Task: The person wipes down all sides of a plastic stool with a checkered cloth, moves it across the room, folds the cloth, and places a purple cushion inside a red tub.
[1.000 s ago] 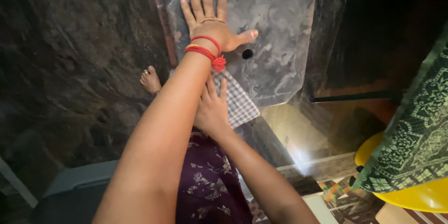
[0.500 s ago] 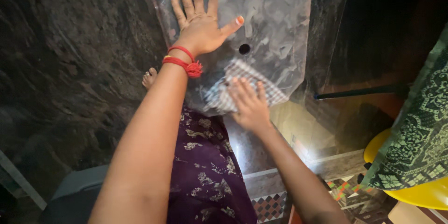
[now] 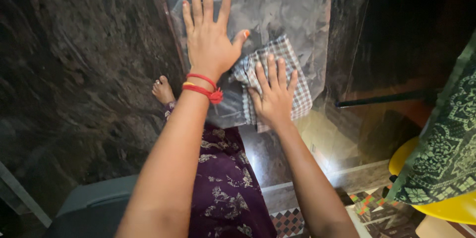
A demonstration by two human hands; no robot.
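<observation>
A clear, scuffed plastic panel (image 3: 297, 5) with cut corners lies over the dark stone surface. My left hand (image 3: 208, 40), with red thread bands at the wrist, rests flat on the panel with fingers spread and holds nothing. My right hand (image 3: 275, 97) presses palm-down on a checked cloth (image 3: 283, 50) against the panel's lower right part, fingers spread over it. The cloth sticks out above and to the right of the hand and covers the panel's small round hole.
My bare foot (image 3: 162, 91) and purple patterned garment (image 3: 223, 183) are below the panel. A dark rod (image 3: 382, 100) runs off to the right. A yellow object (image 3: 446, 208) under a green patterned fabric (image 3: 446, 144) sits at lower right. A grey object (image 3: 89, 198) is at lower left.
My right hand has slid the checked cloth up and to the right over the panel, covering the round hole. My left hand has shifted slightly down the panel, still flat.
</observation>
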